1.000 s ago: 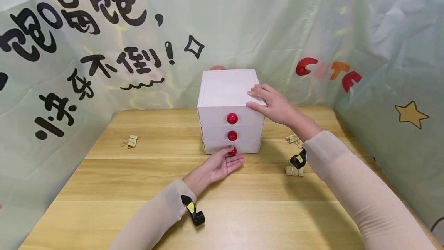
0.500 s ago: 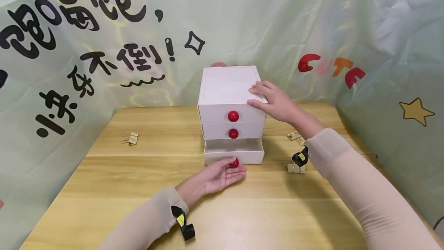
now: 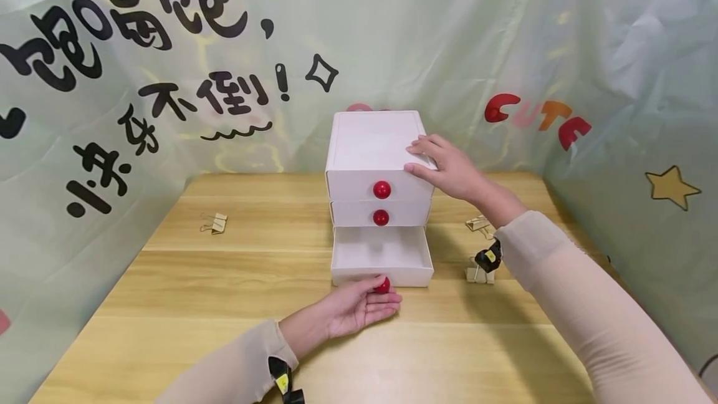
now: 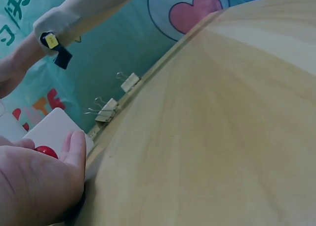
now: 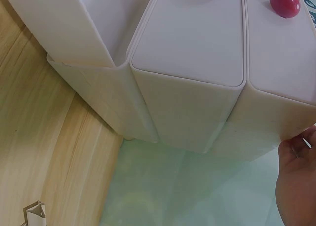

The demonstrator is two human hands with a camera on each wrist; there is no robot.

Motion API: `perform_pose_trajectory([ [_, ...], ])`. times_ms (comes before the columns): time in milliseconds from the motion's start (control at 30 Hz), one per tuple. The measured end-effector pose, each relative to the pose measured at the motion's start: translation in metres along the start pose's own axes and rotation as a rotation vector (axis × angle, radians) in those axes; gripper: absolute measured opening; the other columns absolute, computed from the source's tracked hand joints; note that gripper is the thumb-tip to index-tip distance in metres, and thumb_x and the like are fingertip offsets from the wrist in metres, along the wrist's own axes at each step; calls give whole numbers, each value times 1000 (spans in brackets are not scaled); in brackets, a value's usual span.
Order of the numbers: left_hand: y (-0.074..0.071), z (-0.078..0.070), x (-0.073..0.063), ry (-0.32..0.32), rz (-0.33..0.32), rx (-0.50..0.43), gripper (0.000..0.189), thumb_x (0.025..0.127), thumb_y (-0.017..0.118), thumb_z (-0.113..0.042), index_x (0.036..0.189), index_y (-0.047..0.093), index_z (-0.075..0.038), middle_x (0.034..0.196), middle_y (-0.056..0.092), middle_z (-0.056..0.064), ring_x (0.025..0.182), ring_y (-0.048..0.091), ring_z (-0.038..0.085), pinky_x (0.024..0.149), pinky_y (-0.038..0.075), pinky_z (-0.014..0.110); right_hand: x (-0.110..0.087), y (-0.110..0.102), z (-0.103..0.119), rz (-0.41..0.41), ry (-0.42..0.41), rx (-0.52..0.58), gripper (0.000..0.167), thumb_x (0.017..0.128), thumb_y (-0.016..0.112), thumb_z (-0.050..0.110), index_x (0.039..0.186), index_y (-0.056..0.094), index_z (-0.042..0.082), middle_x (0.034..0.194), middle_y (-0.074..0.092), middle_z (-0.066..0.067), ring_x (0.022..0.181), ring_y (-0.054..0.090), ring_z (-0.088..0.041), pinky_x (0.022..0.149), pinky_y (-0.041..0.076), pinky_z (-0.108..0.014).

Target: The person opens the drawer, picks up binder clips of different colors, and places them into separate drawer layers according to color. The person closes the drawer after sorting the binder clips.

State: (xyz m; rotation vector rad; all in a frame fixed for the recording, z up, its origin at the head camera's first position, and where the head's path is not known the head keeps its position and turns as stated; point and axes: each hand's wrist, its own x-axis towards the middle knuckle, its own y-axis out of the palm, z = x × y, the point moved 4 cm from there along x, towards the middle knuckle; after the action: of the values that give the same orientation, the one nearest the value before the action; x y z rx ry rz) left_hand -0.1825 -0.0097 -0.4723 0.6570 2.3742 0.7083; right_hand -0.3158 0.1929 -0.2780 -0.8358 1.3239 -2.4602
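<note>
A white three-drawer box (image 3: pixel 373 142) with red ball knobs stands at mid-table. Its bottom drawer (image 3: pixel 412 277) is pulled well out, with its bare interior showing; the upper two drawers are closed. My left hand (image 3: pixel 350 310), palm up, pinches the bottom drawer's red knob (image 3: pixel 383 284) between thumb and fingers. In the left wrist view that knob (image 4: pixel 46 151) peeks out between the fingers. My right hand (image 3: pixel 451 170) rests on the box's top right front corner, fingers on the lid and thumb near the front edge. The right wrist view shows part of this hand (image 5: pixel 298 181) against the box.
A cream binder clip (image 3: pixel 215 223) lies at the table's left. To the right of the box, beneath my right forearm, are another binder clip (image 3: pixel 478 224) and a nearer one (image 3: pixel 480 275). A printed cloth (image 3: pixel 392 36) hangs behind and beside the table.
The bottom drawer has slid out from closed towards me, drawn by my left hand on its knob. My right hand has stayed on the box's top corner.
</note>
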Motion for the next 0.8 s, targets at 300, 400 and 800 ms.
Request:
perform_pose_trajectory([
  [300,-3,-3,-7,-20,-11,99,49,98,60,-26,129,49,10,108,67,22,104,66,33,95,50,42,0,-1,-1,6,10,-12,52,94,63,43,133,59,9,144,44,-13,136,37,-33,108,32,-56],
  [400,-5,-5,-10,-22,-12,175,46,98,60,-25,127,51,10,105,68,22,98,68,31,92,51,42,-1,0,-2,6,7,-13,52,94,63,43,133,59,9,143,44,-13,136,37,-33,108,32,-55],
  [800,-14,-21,-26,31,93,585,33,100,54,-17,117,59,10,104,68,18,96,67,27,87,55,37,-1,-1,-2,4,5,2,52,94,65,40,134,58,9,143,45,-12,134,39,-32,108,33,-55],
])
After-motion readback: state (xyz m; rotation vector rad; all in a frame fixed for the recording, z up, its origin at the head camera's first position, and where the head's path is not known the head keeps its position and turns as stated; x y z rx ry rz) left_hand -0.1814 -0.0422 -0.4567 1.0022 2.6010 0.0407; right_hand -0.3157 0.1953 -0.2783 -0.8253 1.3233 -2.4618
